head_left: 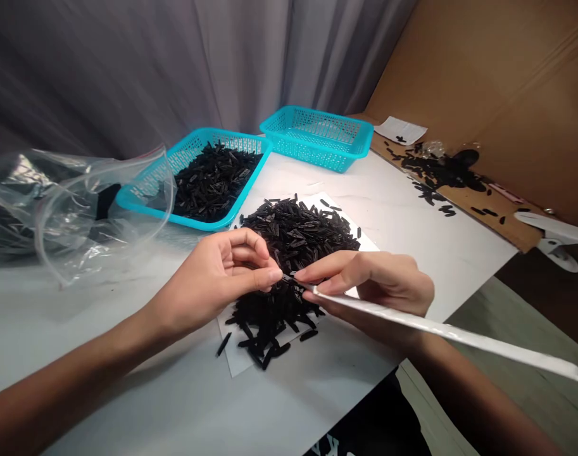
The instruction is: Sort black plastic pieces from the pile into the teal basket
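Note:
My left hand point(226, 269) is closed in a pinch, with a small black piece point(287, 277) at its thumb and fingertip. Facing it, my right hand point(374, 278) is closed on a long, thin white strip point(426, 324), whose dark, narrow end points at the piece. The two sets of fingertips are close together, and the exact contact between strip and piece is too small to make out. Directly beneath them lies a heap of slim black pieces point(298, 231), spread over a white sheet point(238, 358) on the table.
Behind the heap stands a blue basket point(206, 225) full of black pieces, and another blue basket point(317, 152) farther back. Clear plastic bags point(99, 209) lie at left. Loose black pieces point(431, 174) and a paper slip point(400, 130) lie by the cardboard point(507, 82) at right.

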### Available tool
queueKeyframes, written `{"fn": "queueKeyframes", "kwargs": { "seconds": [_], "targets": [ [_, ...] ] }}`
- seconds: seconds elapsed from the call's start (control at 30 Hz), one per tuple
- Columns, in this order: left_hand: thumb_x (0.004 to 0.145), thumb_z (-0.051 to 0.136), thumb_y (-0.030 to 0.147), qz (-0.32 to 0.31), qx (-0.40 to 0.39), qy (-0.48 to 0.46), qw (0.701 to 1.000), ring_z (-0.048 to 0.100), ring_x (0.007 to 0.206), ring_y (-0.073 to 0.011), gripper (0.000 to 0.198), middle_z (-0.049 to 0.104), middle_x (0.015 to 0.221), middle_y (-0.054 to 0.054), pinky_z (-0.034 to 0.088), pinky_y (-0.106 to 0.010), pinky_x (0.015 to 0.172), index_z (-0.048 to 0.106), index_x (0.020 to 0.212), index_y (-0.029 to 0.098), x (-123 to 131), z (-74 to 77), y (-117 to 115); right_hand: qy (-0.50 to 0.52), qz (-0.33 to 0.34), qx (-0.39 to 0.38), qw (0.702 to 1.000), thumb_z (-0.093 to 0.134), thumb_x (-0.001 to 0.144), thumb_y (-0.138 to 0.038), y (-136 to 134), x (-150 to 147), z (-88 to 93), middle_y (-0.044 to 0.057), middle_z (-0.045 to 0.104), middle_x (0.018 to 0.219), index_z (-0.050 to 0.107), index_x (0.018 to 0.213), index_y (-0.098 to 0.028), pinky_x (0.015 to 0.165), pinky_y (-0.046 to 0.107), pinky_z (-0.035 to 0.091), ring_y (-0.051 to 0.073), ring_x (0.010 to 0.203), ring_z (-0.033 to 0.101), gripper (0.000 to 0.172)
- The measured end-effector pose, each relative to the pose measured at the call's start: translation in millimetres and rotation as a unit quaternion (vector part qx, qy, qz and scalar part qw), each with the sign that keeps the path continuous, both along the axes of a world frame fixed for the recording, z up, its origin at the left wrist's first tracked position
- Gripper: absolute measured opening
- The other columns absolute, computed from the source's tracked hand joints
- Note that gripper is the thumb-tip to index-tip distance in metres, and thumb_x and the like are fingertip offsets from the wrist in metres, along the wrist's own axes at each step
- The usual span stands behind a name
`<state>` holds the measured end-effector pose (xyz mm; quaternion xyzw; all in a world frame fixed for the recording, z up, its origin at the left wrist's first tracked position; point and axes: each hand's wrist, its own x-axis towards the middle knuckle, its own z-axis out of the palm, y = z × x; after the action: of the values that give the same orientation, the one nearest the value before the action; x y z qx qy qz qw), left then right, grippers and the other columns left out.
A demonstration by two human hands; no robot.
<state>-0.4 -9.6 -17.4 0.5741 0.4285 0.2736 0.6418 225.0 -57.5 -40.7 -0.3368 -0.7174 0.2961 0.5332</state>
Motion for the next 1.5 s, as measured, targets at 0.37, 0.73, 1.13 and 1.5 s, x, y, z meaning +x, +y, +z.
{"fn": "queueKeyframes", "kwargs": {
  "seconds": [0.37,0.73,1.13,1.5],
  "targets": [
    [0.082,0.08,0.021,0.04,0.108,-0.007,0.993,0.073,0.073,-0.0118,0.022,0.075,0.081,0.001,0.061,-0.019,0.067,0.058,0.081,0.02,4.5,4.5,-6.1,0.012,0.001,-0.029,1.0,0.087,0.081,-0.014,2.8,-2.2,-2.4,0.004,0.084,0.095,0.072,0.085,-0.023,0.071,0.031,0.066,0.02,0.081,0.081,0.018],
    [0.077,0.079,-0.002,0.034,0.56,0.021,0.828,0.08,0.083,-0.0178,0.038,0.083,0.096,0.0,0.065,-0.024,0.067,0.065,0.096,0.027,-5.6,-5.1,-22.0,0.003,0.046,-0.185,0.982,0.075,0.092,-0.026,5.9,-0.8,12.8,0.004,0.082,0.079,0.08,0.097,-0.017,0.058,0.023,0.058,0.016,0.066,0.076,0.011],
    [0.082,0.077,0.003,-0.005,0.559,0.035,0.829,0.081,0.076,-0.017,0.034,0.084,0.094,0.003,0.064,-0.021,0.057,0.069,0.099,0.032,-8.9,2.9,-22.3,-0.002,0.016,-0.142,0.99,0.083,0.084,-0.023,3.1,-2.9,8.6,0.003,0.08,0.073,0.081,0.088,-0.018,0.05,0.022,0.051,0.012,0.055,0.066,0.007],
    [0.077,0.086,0.008,0.058,0.494,0.038,0.866,0.078,0.083,-0.0167,0.045,0.081,0.097,0.004,0.065,-0.031,0.078,0.069,0.111,0.032,-1.7,-10.5,-21.7,0.007,-0.008,-0.117,0.993,0.083,0.084,-0.02,2.5,-4.5,6.4,0.002,0.077,0.069,0.08,0.087,-0.017,0.05,0.021,0.047,0.011,0.053,0.062,0.005]
  ]
}}
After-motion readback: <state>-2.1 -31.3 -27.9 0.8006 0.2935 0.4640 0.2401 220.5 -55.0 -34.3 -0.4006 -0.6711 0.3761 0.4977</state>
